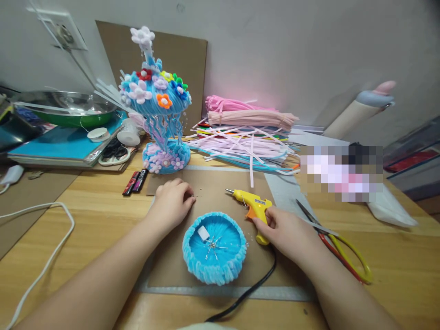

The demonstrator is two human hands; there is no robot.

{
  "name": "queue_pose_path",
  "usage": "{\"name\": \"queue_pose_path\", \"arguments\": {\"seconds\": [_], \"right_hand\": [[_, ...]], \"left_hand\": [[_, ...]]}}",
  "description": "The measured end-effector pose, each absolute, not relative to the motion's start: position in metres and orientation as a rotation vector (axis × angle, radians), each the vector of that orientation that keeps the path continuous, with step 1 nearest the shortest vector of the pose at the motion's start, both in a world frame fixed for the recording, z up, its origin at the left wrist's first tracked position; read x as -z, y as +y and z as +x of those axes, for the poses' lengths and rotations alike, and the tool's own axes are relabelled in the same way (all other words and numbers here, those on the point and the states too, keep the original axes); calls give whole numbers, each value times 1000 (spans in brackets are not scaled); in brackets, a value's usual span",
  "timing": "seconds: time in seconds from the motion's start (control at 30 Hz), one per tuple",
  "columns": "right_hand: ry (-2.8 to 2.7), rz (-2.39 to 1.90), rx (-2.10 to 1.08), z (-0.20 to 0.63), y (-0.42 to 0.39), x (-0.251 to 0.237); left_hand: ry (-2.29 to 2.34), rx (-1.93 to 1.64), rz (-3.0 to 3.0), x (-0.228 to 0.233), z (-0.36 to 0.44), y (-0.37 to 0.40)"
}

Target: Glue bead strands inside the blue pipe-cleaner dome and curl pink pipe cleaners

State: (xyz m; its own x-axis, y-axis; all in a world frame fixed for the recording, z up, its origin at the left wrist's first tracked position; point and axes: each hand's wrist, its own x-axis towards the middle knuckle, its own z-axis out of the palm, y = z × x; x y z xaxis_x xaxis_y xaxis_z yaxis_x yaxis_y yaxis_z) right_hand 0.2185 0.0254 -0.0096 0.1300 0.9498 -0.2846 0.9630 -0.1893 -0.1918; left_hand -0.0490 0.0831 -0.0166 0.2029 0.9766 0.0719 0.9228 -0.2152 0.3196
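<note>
My right hand (288,229) is closed around the handle of a yellow glue gun (256,205), which lies over the cardboard sheet (168,268) with its nozzle toward the upper left. Curled on the sheet's left part, my left hand (173,201) has its thumb and fingers together; what is between them, if anything, is hidden. Tiny bits lie by its fingertips. Between my hands sits a round, hollow blue fuzzy piece (215,270), open side up. Inside it are a small white block (203,233) and silvery strands fanning from the centre.
Behind stands a blue pipe-cleaner jellyfish (154,101) with flowers. Bundles of pipe cleaners (247,119) are piled along the wall. Scissors (338,250) lie beside my right forearm. The glue gun's black cord (249,293) runs toward me; a white cable (65,229) lies left.
</note>
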Motion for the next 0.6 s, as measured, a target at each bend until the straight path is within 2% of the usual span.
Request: {"name": "queue_pose_path", "arguments": {"seconds": [0.27, 0.6], "right_hand": [[1985, 2327, 507, 219, 24, 10], [2199, 2441, 553, 215, 13, -10]], "left_hand": [[1757, -582, 2093, 13, -54, 78], [1390, -1121, 1409, -51, -85, 52]]}}
